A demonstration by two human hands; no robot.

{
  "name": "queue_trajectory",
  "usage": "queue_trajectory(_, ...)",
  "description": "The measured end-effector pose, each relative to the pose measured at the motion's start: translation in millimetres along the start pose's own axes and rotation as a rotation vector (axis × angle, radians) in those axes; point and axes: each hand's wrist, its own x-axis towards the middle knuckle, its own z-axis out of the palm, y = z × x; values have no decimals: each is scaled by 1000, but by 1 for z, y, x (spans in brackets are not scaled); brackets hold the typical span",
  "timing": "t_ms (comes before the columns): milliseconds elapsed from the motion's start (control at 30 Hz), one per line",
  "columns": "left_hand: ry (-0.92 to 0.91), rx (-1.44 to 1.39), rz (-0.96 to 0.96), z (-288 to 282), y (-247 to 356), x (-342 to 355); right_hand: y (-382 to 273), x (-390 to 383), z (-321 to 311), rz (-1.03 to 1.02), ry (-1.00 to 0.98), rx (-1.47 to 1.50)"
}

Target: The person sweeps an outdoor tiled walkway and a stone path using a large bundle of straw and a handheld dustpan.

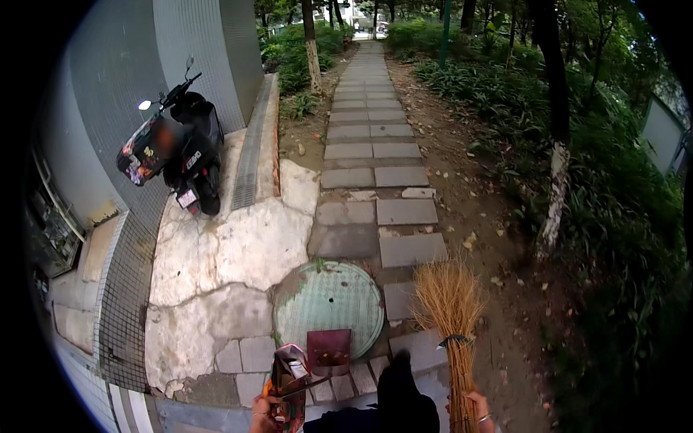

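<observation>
My left hand (264,414), at the lower edge, is closed on the side of an open patterned bag (287,386) with whitish things inside. Just right of the bag is a dark red, square, flat piece (329,343) over the manhole cover's near edge; whether it is joined to the bag I cannot tell. My right hand (478,408) grips a twig broom (453,317), a tied bundle of straw-coloured twigs, by its narrow lower end. The broom's bushy end fans out ahead of me, beside the paved path. Between my hands, dark clothing and a dark shoe show.
A round green manhole cover (325,299) lies ahead. Beyond it a slab path (372,132) runs between trees and low plants. A parked black scooter (191,148) stands by a grey tiled wall (119,65) on the left, beside a drain grate (253,155). A tree trunk (554,195) rises right.
</observation>
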Motion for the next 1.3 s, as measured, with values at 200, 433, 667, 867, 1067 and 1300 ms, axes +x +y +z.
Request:
queue_trajectory(200,104,96,112,127,108,32,-162,107,76,-114,-114,-146)
queue_trajectory(433,73,-99,145,276,193,63,-336,190,199,-203,-153,-233)
queue_trajectory(667,32,-159,110,451,281,163,-481,303,274,-342,-65,-293)
queue_trajectory(867,73,-91,116,592,402,234,-606,375,339,-305,69,-224)
queue_trajectory(1067,28,-86,153,714,519,310,-725,501,414,-349,104,-234)
queue_trajectory(1300,189,-189,146,849,648,418,-870,715,540,-209,-18,-235)
